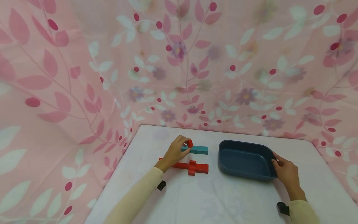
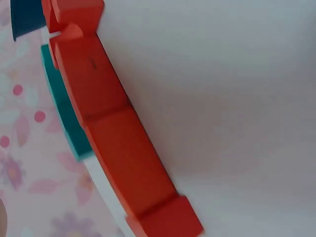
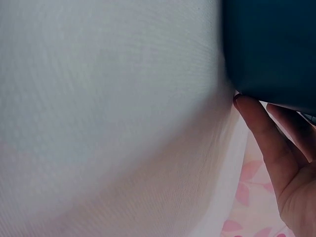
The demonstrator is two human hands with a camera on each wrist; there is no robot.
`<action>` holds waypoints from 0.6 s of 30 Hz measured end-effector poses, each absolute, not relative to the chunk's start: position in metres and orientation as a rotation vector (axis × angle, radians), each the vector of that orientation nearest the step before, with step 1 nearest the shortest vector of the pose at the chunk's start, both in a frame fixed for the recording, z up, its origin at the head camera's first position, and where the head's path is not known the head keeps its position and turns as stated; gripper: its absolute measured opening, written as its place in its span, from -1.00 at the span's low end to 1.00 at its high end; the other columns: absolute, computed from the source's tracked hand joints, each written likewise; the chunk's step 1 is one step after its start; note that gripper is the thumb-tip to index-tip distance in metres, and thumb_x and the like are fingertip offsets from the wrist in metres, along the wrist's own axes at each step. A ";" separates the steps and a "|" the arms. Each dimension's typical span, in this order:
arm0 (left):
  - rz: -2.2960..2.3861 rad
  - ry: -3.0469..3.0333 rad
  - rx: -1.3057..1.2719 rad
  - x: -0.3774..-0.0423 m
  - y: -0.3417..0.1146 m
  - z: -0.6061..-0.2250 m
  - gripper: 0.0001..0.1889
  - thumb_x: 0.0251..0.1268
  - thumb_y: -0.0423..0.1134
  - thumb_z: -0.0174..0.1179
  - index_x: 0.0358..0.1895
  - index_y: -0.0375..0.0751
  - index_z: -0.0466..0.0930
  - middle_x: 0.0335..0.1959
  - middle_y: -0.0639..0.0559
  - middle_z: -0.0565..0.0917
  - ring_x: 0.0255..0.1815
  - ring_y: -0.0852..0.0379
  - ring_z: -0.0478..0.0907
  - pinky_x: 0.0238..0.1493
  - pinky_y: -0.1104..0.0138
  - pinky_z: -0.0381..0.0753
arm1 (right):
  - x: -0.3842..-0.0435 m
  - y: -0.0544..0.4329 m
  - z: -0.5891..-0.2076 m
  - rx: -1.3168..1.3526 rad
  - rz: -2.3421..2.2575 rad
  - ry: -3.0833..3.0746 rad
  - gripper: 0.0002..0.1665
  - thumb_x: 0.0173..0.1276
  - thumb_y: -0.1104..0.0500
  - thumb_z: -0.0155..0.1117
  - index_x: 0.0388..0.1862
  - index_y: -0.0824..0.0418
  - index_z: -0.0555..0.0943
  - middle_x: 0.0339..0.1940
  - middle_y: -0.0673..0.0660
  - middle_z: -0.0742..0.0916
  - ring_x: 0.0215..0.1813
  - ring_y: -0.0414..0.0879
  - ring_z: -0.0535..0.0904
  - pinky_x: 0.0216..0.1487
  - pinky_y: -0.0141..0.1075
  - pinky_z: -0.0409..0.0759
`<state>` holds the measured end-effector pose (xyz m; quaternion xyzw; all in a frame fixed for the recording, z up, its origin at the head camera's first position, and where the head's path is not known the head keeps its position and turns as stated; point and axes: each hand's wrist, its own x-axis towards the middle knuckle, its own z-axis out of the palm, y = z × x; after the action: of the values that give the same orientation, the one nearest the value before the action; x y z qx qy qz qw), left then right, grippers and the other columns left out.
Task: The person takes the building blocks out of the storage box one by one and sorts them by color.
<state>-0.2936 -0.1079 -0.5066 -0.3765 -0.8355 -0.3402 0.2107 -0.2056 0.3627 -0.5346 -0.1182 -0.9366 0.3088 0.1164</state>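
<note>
My left hand (image 1: 176, 150) pinches a small red block (image 1: 190, 143) between thumb and fingers, just above a row of teal blocks (image 1: 199, 150). Below that hand, a row of red blocks (image 1: 181, 165) lies on the table, with one piece set crosswise near its right end. The left wrist view shows the red row (image 2: 131, 158) large, and part of the teal row (image 2: 66, 108) behind it. On the right, my right hand (image 1: 287, 175) grips the right side of a dark blue rectangular tub (image 1: 246, 174). Fingers (image 3: 266, 138) meet the tub's corner in the right wrist view.
A white cloth covers the table (image 1: 195, 199). Pink floral fabric (image 1: 184, 68) hangs behind and to the left of it. The tub stands right of both block rows, and its inside looks bare. Dark wrist cameras (image 1: 161, 185) show beside both sleeves.
</note>
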 end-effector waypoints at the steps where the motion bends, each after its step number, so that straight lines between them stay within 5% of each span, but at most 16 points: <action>1: -0.944 -2.334 -1.030 -0.293 -0.114 -0.507 -0.54 0.12 -0.41 0.40 0.12 -0.31 0.54 -0.06 0.00 0.52 -0.07 0.18 0.53 -0.03 0.43 0.60 | -0.205 0.363 -0.534 -0.351 0.904 -2.748 -0.45 0.51 0.06 0.07 0.42 0.18 0.37 0.03 0.53 0.61 0.02 0.42 0.49 -0.14 0.19 0.52; 18: -0.676 -2.409 -0.927 -0.285 -0.225 -0.510 -0.45 -0.05 -0.53 0.46 0.13 -0.40 0.60 -0.07 -0.13 0.53 -0.01 -0.02 0.56 -0.01 0.21 0.63 | -0.208 0.363 -0.535 -0.375 0.903 -2.748 -0.45 0.52 0.06 0.06 0.42 0.18 0.36 0.04 0.53 0.60 0.07 0.46 0.47 -0.08 0.23 0.49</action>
<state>-0.2853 -0.2253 -0.5100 -0.3376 -0.8778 -0.2461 0.2344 -0.2085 0.3631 -0.5349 -0.1276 -0.9362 0.3077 0.1123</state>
